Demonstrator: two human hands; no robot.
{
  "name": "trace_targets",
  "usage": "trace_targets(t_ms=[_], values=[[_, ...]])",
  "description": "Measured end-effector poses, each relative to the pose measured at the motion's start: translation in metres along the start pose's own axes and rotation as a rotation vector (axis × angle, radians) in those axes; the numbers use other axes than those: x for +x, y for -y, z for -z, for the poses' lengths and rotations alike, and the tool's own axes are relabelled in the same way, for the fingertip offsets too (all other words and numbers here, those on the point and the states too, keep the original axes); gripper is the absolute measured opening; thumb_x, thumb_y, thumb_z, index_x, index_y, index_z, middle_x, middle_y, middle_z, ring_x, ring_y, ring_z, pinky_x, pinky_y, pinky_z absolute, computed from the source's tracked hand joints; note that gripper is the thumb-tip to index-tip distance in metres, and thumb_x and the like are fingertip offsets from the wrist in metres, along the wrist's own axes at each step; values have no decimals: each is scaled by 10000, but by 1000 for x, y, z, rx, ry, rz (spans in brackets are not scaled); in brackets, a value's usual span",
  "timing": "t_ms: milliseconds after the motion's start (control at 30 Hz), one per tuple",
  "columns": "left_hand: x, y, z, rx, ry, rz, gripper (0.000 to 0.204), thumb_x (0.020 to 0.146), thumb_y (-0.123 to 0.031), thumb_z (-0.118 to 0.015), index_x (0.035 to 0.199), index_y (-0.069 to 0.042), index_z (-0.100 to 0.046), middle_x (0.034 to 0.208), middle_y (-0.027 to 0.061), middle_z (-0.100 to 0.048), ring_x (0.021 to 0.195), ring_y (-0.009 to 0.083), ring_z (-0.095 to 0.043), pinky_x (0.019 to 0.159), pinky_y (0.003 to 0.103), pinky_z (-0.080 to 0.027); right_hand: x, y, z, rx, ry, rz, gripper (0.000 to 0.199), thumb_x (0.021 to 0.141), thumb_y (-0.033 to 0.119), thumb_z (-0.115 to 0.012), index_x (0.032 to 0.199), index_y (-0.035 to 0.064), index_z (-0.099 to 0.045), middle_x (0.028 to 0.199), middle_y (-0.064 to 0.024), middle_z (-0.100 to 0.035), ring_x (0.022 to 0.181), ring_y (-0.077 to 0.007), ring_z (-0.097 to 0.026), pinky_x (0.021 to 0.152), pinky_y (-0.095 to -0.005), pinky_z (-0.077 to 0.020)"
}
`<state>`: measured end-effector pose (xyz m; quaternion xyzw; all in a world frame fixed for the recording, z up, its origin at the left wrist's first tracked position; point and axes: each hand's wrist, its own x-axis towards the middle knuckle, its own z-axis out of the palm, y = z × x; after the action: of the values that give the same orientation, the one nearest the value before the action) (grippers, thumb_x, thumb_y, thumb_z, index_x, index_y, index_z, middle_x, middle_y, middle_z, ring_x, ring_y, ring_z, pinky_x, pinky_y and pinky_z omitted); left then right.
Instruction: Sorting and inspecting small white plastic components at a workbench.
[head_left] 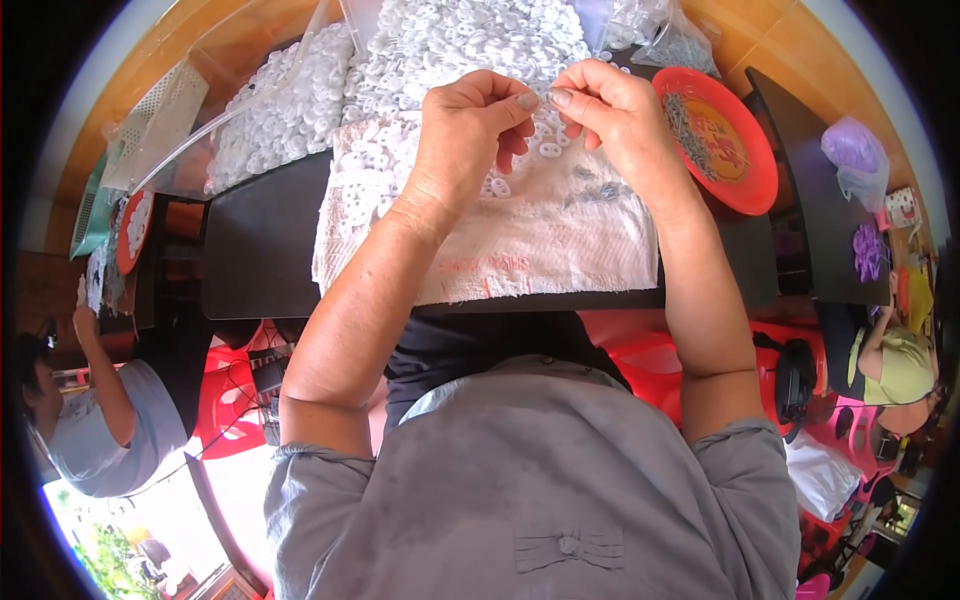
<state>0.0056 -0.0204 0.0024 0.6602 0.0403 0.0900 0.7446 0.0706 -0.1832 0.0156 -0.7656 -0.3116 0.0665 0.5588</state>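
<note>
My left hand (468, 112) and my right hand (618, 108) meet over a pale towel (570, 250), thumbs and fingertips nearly touching. Each is closed in a pinch. Whatever sits between the fingertips is too small to make out. Beneath and beyond the hands lie many small white oval plastic pieces with holes (365, 165), some loose on the towel's left half. A large heap of the same white pieces (470, 40) rises behind. Below my right hand, a few thin grey slivers (605, 192) rest on the towel.
A red plate (762, 185) with grey slivers (688, 135) stands to the right. At the left is a clear bin (172, 165) beside more white pieces. The dark table (255, 250) ends before my lap. People sit at both sides, near red stools (225, 400).
</note>
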Motion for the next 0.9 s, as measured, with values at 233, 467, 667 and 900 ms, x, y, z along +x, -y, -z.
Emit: trace_targets(t_ms=[233,467,667,900], values=[[0,1,0,-61,-4,30,143,893,-114,-651,894,30,-649,704,63,-618,566,122,-563,463,240,-422,0,-6,-5,-38,-52,48,106,921,152,-599,921,50,-629,766,39,-575,664,-31,-502,545,-183,-386],[0,3,-1,-63,-53,40,138,892,-108,-648,887,29,-647,692,57,-611,546,117,-553,451,238,-413,-1,-5,-8,-115,-62,100,104,934,149,-592,936,49,-619,783,42,-570,693,-27,-502,567,-182,-400],[0,1,0,-74,-35,54,145,895,-115,-648,881,29,-646,685,57,-608,539,112,-545,447,234,-406,-2,-8,-10,-169,-84,185,92,925,127,-600,945,40,-620,787,36,-578,689,-32,-496,565,-194,-405],[-2,0,0,-17,-15,51,142,893,-120,-649,862,19,-644,684,54,-608,535,110,-537,452,234,-405,-3,-7,-11,-156,-148,229,59,908,90,-610,915,34,-627,760,33,-585,669,-34,-488,560,-203,-403]])
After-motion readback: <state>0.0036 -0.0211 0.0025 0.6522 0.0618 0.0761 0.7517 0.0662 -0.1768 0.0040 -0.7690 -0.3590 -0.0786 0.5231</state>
